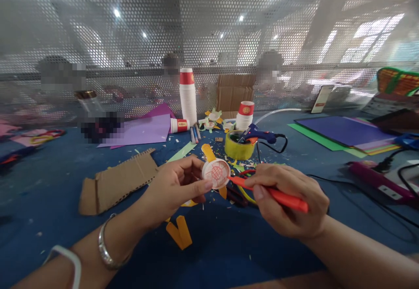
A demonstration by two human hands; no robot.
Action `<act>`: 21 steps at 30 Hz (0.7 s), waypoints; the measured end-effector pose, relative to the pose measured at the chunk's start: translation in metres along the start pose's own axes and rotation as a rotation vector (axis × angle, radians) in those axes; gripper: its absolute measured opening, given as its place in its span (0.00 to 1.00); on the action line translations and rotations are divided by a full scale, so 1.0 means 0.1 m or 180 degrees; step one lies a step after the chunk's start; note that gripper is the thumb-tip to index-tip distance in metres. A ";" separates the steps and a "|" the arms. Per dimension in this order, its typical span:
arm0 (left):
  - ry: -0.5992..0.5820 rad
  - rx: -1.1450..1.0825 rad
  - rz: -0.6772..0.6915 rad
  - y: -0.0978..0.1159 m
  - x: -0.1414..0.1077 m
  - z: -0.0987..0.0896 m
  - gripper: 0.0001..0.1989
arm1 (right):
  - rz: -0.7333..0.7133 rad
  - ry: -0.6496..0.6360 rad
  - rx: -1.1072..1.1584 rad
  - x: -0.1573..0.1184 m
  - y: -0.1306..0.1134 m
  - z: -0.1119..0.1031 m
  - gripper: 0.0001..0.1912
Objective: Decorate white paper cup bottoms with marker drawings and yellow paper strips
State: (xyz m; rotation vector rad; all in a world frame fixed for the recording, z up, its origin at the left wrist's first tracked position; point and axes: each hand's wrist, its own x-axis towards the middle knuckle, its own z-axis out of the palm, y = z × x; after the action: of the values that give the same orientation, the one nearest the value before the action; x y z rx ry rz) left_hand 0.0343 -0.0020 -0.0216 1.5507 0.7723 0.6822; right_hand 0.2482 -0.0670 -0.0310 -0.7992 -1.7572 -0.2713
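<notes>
Pinched in my left hand (178, 188) is a small round white paper cup base (216, 173), its flat face turned toward me. Red crossing lines are drawn on that face, and orange paper strips (207, 152) stick out from its edge. My right hand (288, 199) grips a red marker pen (281, 197), whose tip meets or nearly meets the right rim of the cup base. Below the hands lie folded orange paper pieces (179, 232). Scissors with red and yellow handles (247, 193) are partly hidden behind my right hand.
Yellow tape roll (240, 147) with a blue glue gun (262, 134) stands ahead. Behind are a tall paper cup stack (187, 99), a shorter stack (245, 114) and markers (195, 134). Cardboard (121, 182) lies left; coloured sheets (343, 132) and a purple power strip (379, 182) lie right.
</notes>
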 end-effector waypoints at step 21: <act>0.0532 -0.0262 -0.0136 -0.07 0.07 -0.04 0.22 | 0.0642 -0.0080 0.0177 -0.02 0.13 0.07 0.06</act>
State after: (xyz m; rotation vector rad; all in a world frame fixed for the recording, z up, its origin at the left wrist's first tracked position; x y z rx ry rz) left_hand 0.0342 0.0062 -0.0278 1.4112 0.8883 0.8096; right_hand 0.2514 -0.0540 -0.0380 -0.9349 -1.6849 -0.0777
